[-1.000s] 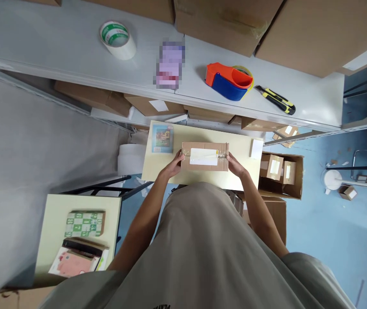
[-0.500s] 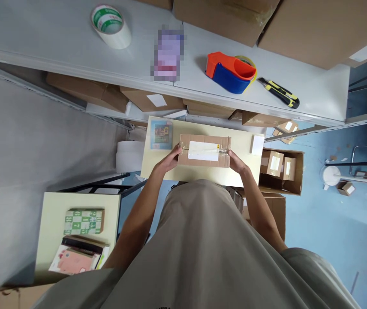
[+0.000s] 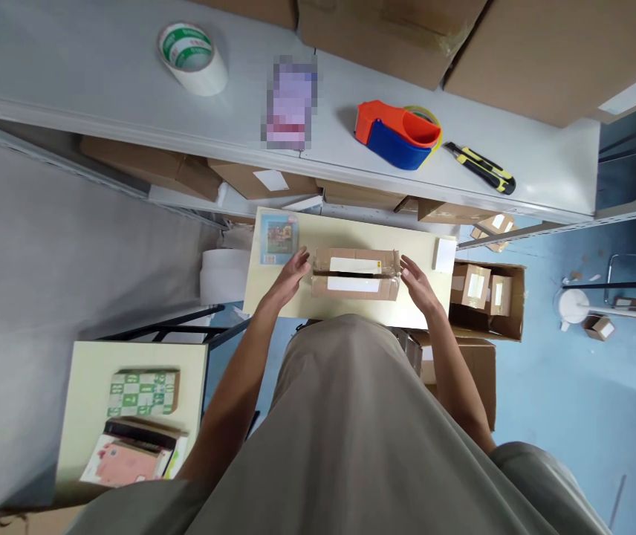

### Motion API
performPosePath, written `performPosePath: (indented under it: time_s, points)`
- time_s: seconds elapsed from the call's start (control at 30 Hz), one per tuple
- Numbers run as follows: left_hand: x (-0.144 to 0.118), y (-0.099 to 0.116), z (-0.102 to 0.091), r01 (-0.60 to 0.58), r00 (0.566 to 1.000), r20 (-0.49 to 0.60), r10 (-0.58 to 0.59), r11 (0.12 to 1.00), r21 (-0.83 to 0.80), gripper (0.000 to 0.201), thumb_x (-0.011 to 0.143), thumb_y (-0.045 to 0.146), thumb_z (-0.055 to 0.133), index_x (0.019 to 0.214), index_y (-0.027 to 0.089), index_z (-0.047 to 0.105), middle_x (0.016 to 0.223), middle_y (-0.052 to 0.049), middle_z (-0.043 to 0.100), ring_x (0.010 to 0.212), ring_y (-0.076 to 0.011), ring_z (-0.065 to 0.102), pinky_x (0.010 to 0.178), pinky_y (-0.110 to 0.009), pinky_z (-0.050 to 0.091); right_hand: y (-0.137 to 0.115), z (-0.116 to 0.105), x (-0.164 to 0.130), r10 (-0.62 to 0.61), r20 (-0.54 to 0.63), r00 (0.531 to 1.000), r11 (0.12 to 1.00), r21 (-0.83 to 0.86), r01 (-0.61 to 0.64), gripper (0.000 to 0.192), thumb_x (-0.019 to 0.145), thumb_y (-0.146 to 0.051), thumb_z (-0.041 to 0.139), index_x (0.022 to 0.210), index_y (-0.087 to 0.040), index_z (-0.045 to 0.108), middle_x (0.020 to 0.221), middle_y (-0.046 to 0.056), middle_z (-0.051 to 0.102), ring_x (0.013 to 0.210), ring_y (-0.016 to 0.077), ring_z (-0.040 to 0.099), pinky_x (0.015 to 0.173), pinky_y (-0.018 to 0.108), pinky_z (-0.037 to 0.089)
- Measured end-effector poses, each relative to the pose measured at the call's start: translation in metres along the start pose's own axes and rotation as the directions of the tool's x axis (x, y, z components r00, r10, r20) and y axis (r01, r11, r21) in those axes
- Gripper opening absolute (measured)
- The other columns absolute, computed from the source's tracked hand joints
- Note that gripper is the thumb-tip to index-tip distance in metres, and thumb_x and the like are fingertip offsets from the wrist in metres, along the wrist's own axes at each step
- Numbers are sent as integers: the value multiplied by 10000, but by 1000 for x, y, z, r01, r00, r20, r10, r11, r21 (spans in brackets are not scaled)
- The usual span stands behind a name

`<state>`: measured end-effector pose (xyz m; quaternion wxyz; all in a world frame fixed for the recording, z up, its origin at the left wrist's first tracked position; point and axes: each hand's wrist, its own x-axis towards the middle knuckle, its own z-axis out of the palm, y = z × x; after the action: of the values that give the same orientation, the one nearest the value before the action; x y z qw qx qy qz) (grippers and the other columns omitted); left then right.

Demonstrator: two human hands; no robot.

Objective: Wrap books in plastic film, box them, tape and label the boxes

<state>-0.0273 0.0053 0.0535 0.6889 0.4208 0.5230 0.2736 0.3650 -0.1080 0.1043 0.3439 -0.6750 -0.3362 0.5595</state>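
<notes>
A small taped cardboard box (image 3: 354,273) with a white label lies on the pale yellow table (image 3: 323,305) in front of me. My left hand (image 3: 291,273) rests at the box's left end with fingers spread. At the right end my right hand (image 3: 417,282) is open, its fingers close to the box or just touching it. Neither hand grips the box.
A flat picture card (image 3: 276,238) and a small white pad (image 3: 443,254) lie on the table. On the grey shelf (image 3: 128,82) are a tape roll (image 3: 192,58), an orange-blue tape dispenser (image 3: 397,135) and a yellow utility knife (image 3: 479,168). An open carton (image 3: 488,300) of small boxes stands right.
Both hands let go of the box ends and opened. The box now rests flat on the table, its top showing a dark seam across the label.
</notes>
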Motion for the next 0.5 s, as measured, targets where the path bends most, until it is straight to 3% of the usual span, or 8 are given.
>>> performPosePath:
  time_s: [0.13, 0.2, 0.3, 0.4, 0.47, 0.5]
  points:
    - [1, 55, -9, -214, 976, -17, 218, 970, 116, 845, 953, 677, 857, 1672, 314, 601, 1812, -152, 553, 1770, -372, 416, 1405, -556, 434, -50, -13, -7, -177, -76, 981, 983, -63, 172, 1184, 824, -940, 863, 1772, -306, 544, 1868, 154, 488, 1756, 432, 427, 1465, 647, 323]
    - [5, 93, 0, -347, 936, -2, 352, 923, 166, 780, 1004, 645, 827, 1677, 319, 604, 1757, -137, 617, 1734, -373, 474, 1408, -583, 426, -87, -17, -2, -338, -100, 936, 932, -177, 318, 1119, 855, -900, 873, 1766, -340, 545, 1856, 124, 510, 1756, 436, 421, 1473, 670, 296]
    - [22, 151, 30, -504, 859, 29, 511, 836, 218, 723, 1004, 618, 861, 1629, 312, 663, 1666, -111, 692, 1670, -400, 551, 1383, -615, 454, -150, -18, 27, -591, -66, 804, 745, -428, 512, 1041, 936, -871, 816, 1768, -323, 517, 1824, 130, 533, 1740, 449, 422, 1463, 704, 305]
    - [49, 195, 68, -647, 759, 82, 646, 736, 198, 696, 987, 579, 909, 1573, 264, 705, 1616, -100, 714, 1633, -431, 575, 1374, -647, 443, -206, -13, 79, -734, 68, 676, 489, -638, 595, 943, 1043, -866, 662, 1724, -230, 517, 1782, 193, 536, 1703, 482, 439, 1423, 771, 327]
    - [66, 214, 89, -712, 700, 131, 702, 673, 200, 658, 1008, 570, 890, 1543, 228, 717, 1561, -102, 746, 1571, -424, 631, 1365, -667, 438, -231, -5, 115, -751, 127, 648, 368, -735, 570, 889, 1110, -822, 562, 1645, -111, 549, 1725, 275, 564, 1649, 527, 475, 1368, 859, 308]
    - [73, 221, 98, -732, 680, 162, 715, 647, 213, 621, 1026, 562, 867, 1519, 212, 727, 1534, -104, 763, 1527, -409, 668, 1354, -663, 450, -241, -1, 130, -738, 134, 661, 336, -776, 533, 872, 1134, -786, 537, 1601, -49, 559, 1678, 316, 591, 1617, 544, 497, 1340, 890, 296]
